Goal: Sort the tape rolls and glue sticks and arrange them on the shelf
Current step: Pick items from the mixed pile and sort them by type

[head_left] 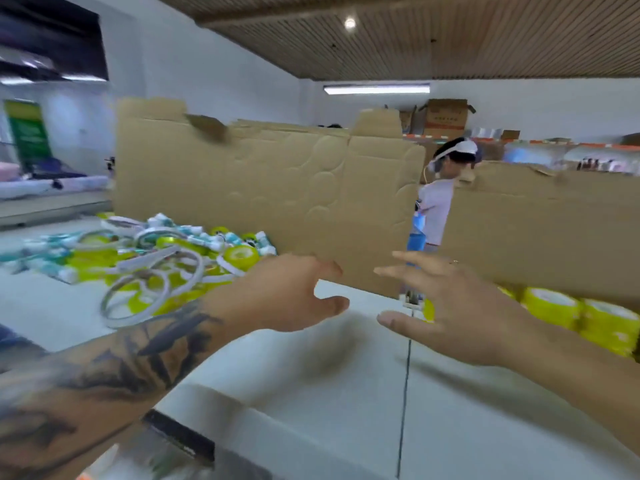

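Note:
A jumbled pile of yellow-green tape rolls, thin white tape rings and teal-and-white glue sticks (149, 258) lies on the white shelf top (311, 393) at the left. Stacked yellow tape rolls (575, 317) stand in a row at the right, below a cardboard sheet. My left hand (291, 292) hovers over the shelf just right of the pile, fingers apart and holding nothing. My right hand (453, 306) is spread open beside it, in front of the stacked rolls, also holding nothing. The frame is motion-blurred.
An upright cardboard panel (263, 188) backs the shelf top behind the pile; a second panel (540, 220) stands at the right. Another person (440, 202) stands in the gap between them. Boxes and shelving line the far wall.

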`<control>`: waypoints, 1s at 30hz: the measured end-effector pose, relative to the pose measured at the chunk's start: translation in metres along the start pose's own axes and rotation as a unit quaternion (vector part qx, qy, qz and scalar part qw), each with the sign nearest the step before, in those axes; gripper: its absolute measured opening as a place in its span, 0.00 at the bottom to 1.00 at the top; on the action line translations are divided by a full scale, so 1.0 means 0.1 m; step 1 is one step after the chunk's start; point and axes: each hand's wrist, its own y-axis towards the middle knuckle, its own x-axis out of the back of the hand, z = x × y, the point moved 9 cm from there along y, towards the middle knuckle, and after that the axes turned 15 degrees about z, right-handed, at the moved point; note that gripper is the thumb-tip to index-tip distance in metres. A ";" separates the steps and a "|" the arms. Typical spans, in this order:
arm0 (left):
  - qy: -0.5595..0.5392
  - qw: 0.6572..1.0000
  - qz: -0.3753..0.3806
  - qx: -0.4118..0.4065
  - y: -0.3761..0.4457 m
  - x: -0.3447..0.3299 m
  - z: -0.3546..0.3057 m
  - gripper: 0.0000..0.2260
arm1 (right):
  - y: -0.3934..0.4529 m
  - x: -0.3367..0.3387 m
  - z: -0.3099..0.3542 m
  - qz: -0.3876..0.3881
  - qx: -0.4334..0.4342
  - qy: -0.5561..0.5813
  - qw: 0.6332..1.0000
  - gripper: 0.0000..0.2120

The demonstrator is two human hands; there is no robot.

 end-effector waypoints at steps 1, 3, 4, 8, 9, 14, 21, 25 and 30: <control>0.007 1.000 -0.013 0.020 -0.12 0.04 0.21 0.24 | 0.17 -0.04 0.16 0.006 0.016 0.015 1.000 0.34; 0.021 0.998 -0.037 0.051 -0.37 0.12 0.56 0.22 | 0.49 -0.10 0.48 0.010 0.047 0.026 0.999 0.34; 0.022 0.996 -0.052 0.066 -0.48 0.16 0.74 0.21 | 0.65 -0.13 0.63 0.008 0.062 0.023 0.998 0.34; 0.022 0.987 -0.097 0.128 -0.88 0.30 1.42 0.25 | 1.16 -0.20 1.23 -0.004 0.113 0.027 0.993 0.32; 0.026 0.983 -0.102 0.148 -0.96 0.31 1.58 0.27 | 1.26 -0.21 1.36 -0.007 0.122 0.031 0.992 0.31; 0.019 0.973 -0.090 0.212 -1.32 0.12 2.13 0.36 | 1.62 -0.31 1.91 -0.010 0.158 0.040 0.987 0.34; -0.117 0.975 -0.105 0.160 -1.39 -0.06 2.28 0.41 | 1.78 -0.39 2.19 -0.022 0.188 0.063 0.980 0.35; -0.140 0.971 -0.140 0.137 -1.45 0.03 2.22 0.41 | 1.73 -0.38 2.16 -0.024 0.199 0.078 0.977 0.33; -0.158 0.972 -0.153 0.084 -1.45 0.19 1.91 0.40 | 1.48 -0.22 1.96 -0.063 0.213 0.111 0.969 0.30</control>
